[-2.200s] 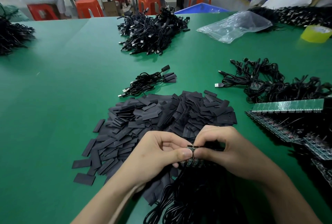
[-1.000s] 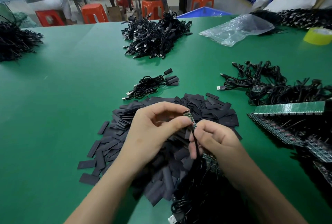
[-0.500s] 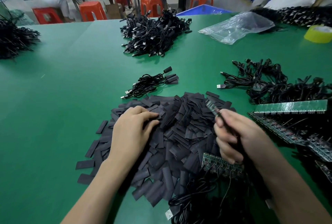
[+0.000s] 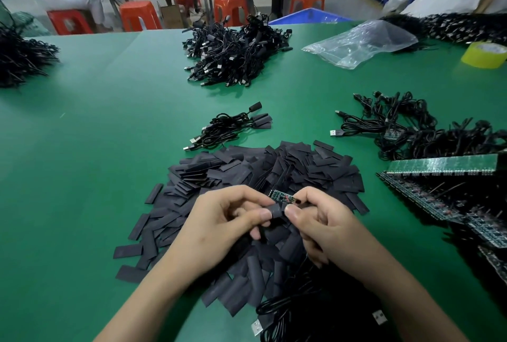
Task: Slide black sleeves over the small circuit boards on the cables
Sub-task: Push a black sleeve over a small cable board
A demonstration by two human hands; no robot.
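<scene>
head view. at a green work table, both hands raised just above a heap of flat black sleeves. left hand curled, pinching one black sleeve between thumb and fingertips. right hand curled too, pinching the right end of a small green circuit board between thumb and forefinger. board bare, lying just above the held sleeve and not inside it; touching or apart, impossible to tell. below the wrists, at the near edge, coiled black cables with a silver usb plug. just beyond the sleeve heap, a small bundle of cables, its far ends already in black sleeving. farther back, mid-table, a large heap of finished cables. to the right, a tangle of usb cables beside stacked panels of green circuit boards. at the far right, a clear plastic bag and a roll of yellow tape. at the left edge, another dark cable heap. behind the table, red stools.
</scene>
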